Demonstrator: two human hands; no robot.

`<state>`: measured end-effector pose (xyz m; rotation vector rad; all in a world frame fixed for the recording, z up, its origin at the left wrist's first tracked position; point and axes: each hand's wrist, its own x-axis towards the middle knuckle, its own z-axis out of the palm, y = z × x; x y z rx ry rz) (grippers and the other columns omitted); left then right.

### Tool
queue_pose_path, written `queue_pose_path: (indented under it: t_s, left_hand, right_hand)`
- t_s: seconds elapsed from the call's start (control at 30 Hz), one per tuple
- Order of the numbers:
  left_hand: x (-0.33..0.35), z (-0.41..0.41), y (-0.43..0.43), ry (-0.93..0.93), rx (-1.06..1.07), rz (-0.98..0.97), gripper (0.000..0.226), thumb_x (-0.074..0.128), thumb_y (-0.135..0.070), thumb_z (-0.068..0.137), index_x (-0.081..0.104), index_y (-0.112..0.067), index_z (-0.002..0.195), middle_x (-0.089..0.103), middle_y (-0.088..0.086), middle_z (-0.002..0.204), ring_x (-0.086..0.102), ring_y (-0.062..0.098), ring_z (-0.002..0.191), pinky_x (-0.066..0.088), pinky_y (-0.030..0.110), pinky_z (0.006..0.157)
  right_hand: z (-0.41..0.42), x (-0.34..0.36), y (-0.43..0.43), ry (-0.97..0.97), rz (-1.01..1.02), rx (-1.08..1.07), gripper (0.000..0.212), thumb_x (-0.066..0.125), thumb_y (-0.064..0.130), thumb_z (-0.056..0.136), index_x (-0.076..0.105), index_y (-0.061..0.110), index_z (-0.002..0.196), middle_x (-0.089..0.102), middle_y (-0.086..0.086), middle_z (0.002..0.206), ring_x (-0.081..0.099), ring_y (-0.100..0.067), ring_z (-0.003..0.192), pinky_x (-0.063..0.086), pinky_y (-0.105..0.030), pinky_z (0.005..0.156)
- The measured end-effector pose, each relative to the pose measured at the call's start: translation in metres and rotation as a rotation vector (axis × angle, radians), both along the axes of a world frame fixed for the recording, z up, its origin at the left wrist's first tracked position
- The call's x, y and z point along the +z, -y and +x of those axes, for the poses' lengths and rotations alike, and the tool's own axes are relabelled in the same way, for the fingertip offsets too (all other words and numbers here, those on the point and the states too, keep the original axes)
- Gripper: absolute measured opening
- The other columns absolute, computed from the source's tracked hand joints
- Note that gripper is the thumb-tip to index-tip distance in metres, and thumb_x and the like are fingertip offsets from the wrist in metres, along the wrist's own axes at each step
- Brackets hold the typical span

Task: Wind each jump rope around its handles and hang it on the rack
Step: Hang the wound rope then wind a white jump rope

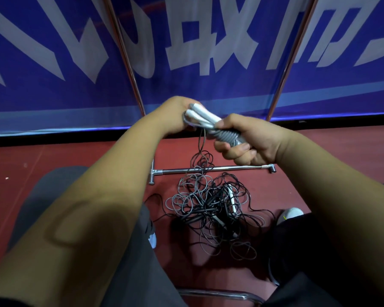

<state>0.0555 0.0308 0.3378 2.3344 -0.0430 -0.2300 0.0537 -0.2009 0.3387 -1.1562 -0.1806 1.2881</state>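
Whether pinching or loose, cannot tell of left grip (182,111), set at tips of handles (203,116), seemingly feeding rope (227,136). Slack down to pile (211,207) on floor (175,156), not yet wound. Right grip (244,144) curled round handles, steadying for wraps; rack (285,74) behind.

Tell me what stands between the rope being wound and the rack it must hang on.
Nothing solid lies between the white handles in the right hand and the rack's uprights. But the rope's loose tail drops into the tangled pile, across the rack's base bar, so it may snag. The hanging bar is out of view.
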Motion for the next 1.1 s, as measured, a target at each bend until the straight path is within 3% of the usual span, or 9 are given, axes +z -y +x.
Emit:
queue_pose_path:
  t_s: [0.1, 0.2, 0.27, 0.33, 0.5, 0.63, 0.77, 0.9, 1.1]
  left_hand:
    - [0.009, -0.006, 0.006, -0.053, -0.075, -0.191, 0.02, 0.073, -0.006, 0.09, 0.083, -0.019, 0.102, 0.081, 0.007, 0.097, 0.073, 0.023, 0.084, 0.059, 0.036, 0.08]
    - [0.014, -0.007, 0.015, -0.032, -0.122, -0.226, 0.016, 0.085, -0.018, 0.084, 0.085, -0.023, 0.098, 0.081, 0.011, 0.106, 0.075, 0.034, 0.105, 0.06, 0.045, 0.1]
    - [0.018, -0.008, 0.016, -0.004, -0.146, -0.221, 0.015, 0.086, -0.015, 0.084, 0.085, -0.022, 0.096, 0.081, 0.006, 0.101, 0.076, 0.02, 0.101, 0.06, 0.036, 0.097]
    - [0.023, -0.009, 0.015, 0.025, -0.14, -0.239, 0.015, 0.087, -0.012, 0.084, 0.084, -0.018, 0.097, 0.081, 0.005, 0.097, 0.075, 0.012, 0.096, 0.058, 0.027, 0.091]
    - [0.033, -0.012, 0.013, 0.114, -0.091, -0.224, 0.017, 0.082, -0.004, 0.083, 0.083, -0.018, 0.092, 0.08, 0.008, 0.093, 0.072, 0.012, 0.088, 0.059, 0.037, 0.094]
    - [0.04, -0.01, 0.006, 0.175, -0.106, 0.019, 0.023, 0.08, -0.012, 0.084, 0.084, -0.03, 0.096, 0.076, -0.01, 0.087, 0.068, 0.001, 0.081, 0.056, 0.031, 0.083]
    - [0.032, -0.01, 0.003, 0.047, -0.178, 0.223, 0.031, 0.079, -0.022, 0.09, 0.079, -0.044, 0.111, 0.075, -0.015, 0.091, 0.068, 0.003, 0.078, 0.053, 0.026, 0.072]
    - [0.019, -0.008, 0.003, -0.099, -0.084, 0.26, 0.017, 0.079, -0.014, 0.092, 0.075, -0.022, 0.107, 0.08, -0.001, 0.079, 0.069, 0.003, 0.059, 0.047, 0.013, 0.053]
    - [0.009, -0.011, 0.013, -0.272, 0.051, 0.005, 0.009, 0.078, -0.002, 0.092, 0.075, -0.004, 0.101, 0.075, 0.016, 0.081, 0.078, 0.022, 0.071, 0.067, 0.037, 0.068]
  right_hand:
    - [-0.004, -0.008, 0.002, -0.051, -0.007, 0.209, 0.025, 0.05, 0.031, 0.1, 0.068, 0.017, 0.11, 0.044, 0.0, 0.068, 0.02, -0.001, 0.04, 0.007, -0.015, 0.038]
    - [-0.008, -0.014, 0.001, -0.077, -0.035, 0.362, 0.033, 0.046, 0.03, 0.101, 0.077, 0.019, 0.096, 0.044, 0.002, 0.065, 0.027, 0.0, 0.039, 0.009, -0.015, 0.038]
    - [-0.009, -0.016, 0.0, -0.093, -0.062, 0.371, 0.029, 0.051, 0.03, 0.1, 0.074, 0.016, 0.11, 0.042, 0.001, 0.068, 0.021, -0.004, 0.042, 0.01, -0.014, 0.038]
    - [-0.007, -0.019, 0.0, -0.095, -0.103, 0.335, 0.024, 0.059, 0.03, 0.095, 0.068, 0.012, 0.11, 0.041, 0.0, 0.07, 0.022, -0.004, 0.042, 0.012, -0.014, 0.036]
    - [0.0, -0.021, -0.003, 0.011, -0.179, 0.141, 0.016, 0.053, 0.03, 0.101, 0.058, 0.015, 0.097, 0.04, 0.0, 0.073, 0.023, -0.002, 0.043, 0.012, -0.014, 0.034]
    - [0.011, -0.029, -0.006, 0.114, -0.266, -0.203, 0.015, 0.054, 0.032, 0.106, 0.052, 0.019, 0.098, 0.046, -0.001, 0.073, 0.022, -0.006, 0.046, 0.014, -0.017, 0.038]
    - [0.017, -0.041, -0.008, 0.212, -0.294, -0.455, 0.023, 0.061, 0.037, 0.105, 0.054, 0.014, 0.103, 0.049, -0.003, 0.071, 0.03, -0.011, 0.049, 0.023, -0.023, 0.039]
    - [0.015, -0.037, -0.013, 0.257, -0.228, -0.5, 0.031, 0.068, 0.045, 0.1, 0.058, 0.016, 0.101, 0.05, -0.005, 0.076, 0.029, -0.013, 0.054, 0.022, -0.024, 0.045]
    - [0.013, -0.035, -0.017, 0.262, -0.191, -0.499, 0.064, 0.057, 0.081, 0.092, 0.06, 0.018, 0.101, 0.051, -0.002, 0.072, 0.03, -0.013, 0.053, 0.021, -0.024, 0.046]
